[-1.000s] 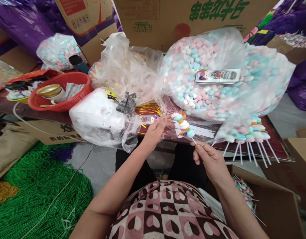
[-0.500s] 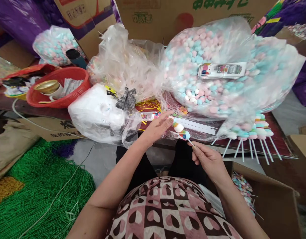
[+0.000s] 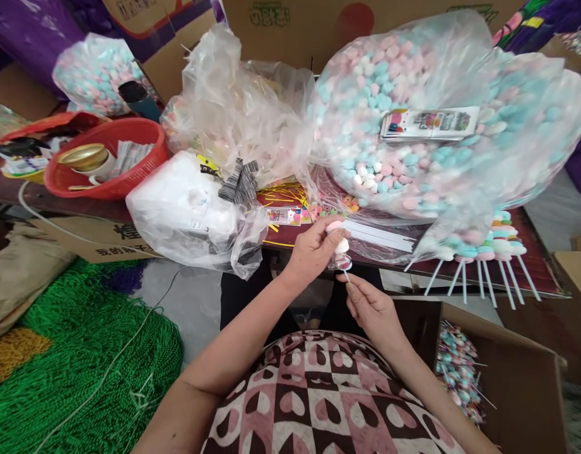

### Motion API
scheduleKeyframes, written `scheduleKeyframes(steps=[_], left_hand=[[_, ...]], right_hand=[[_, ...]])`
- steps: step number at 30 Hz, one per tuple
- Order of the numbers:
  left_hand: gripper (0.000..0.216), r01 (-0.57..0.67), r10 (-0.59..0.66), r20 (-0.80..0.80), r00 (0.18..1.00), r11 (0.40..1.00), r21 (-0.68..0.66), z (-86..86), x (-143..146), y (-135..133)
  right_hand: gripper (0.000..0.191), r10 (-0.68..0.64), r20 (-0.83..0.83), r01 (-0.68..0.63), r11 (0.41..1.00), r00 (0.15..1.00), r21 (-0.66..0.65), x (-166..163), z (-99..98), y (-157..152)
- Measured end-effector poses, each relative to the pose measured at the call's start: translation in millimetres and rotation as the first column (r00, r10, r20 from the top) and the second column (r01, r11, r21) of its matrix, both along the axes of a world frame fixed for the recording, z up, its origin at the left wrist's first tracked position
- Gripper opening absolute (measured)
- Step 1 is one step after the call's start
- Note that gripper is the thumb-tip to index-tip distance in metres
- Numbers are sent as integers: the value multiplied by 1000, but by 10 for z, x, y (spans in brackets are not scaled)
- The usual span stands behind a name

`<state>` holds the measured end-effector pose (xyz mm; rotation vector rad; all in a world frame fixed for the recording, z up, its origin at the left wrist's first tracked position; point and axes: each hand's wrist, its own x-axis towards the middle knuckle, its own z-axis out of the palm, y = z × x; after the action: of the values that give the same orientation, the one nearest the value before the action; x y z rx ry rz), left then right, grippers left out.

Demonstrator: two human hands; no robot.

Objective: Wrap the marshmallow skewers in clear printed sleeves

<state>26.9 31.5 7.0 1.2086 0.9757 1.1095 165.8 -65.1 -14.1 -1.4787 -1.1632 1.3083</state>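
Note:
A marshmallow stick (image 3: pixel 342 246) is held between my two hands at the table's front edge, its stick pointing down. My left hand (image 3: pixel 313 251) is closed round the marshmallows near the top. Below, my right hand (image 3: pixel 371 310) pinches the thin white stick. Clear printed wrapping shows around the lower end of the marshmallows; how far up it reaches is hidden by my left fingers. A printed wrapper (image 3: pixel 284 216) lies on the table just beyond my left hand. White paper sticks (image 3: pixel 380 236) lie to the right, partly under clear plastic.
Finished-looking marshmallow sticks (image 3: pixel 484 252) overhang the table's right edge. Behind are a large bag of marshmallows (image 3: pixel 394 82) with a wrapper stack (image 3: pixel 429 123) on it. A red basket (image 3: pixel 151 151) and white plastic bag (image 3: pixel 176 208) stand left. A cardboard box (image 3: pixel 517 378) holds wrapped sticks.
Both hands have moved with the marshmallow stick: the left slightly right and down, the right to the left. The stick now stands more upright, and my left fingers cover more of the marshmallows.

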Motion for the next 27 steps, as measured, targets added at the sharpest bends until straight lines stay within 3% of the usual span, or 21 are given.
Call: scheduleKeyframes(steps=[4, 7, 10, 13, 18, 22, 27], left_hand=[[37, -128, 165, -228, 959, 977, 168, -17, -20, -36], [35, -137, 212, -310, 927, 959, 248, -16, 4, -64], [39, -104, 156, -279, 948, 976, 193, -26, 27, -68], [47, -109, 119, -124, 985, 991, 83, -30, -10, -33], [56, -162, 169, 100, 981, 984, -70, -20, -166, 21], [60, -128, 141, 104, 985, 984, -120, -40, -215, -3], [58, -138, 138, -6, 990, 989, -46, -70, -206, -56]], right_hand=[[42, -63, -62, 63, 998, 996, 4, -28, 30, -16], [41, -60, -107, 59, 998, 992, -13, -92, 7, -16], [41, -22, -104, 22, 1000, 994, -6, -134, -43, 12], [38, 19, -93, -21, 1000, 996, -17, -56, -54, 79], [25, -104, -172, 124, 986, 980, 110, 220, 61, 220], [20, -152, -222, 196, 963, 963, 188, 265, 222, 307], [18, -127, -244, 187, 952, 961, 242, 140, 341, 391]])
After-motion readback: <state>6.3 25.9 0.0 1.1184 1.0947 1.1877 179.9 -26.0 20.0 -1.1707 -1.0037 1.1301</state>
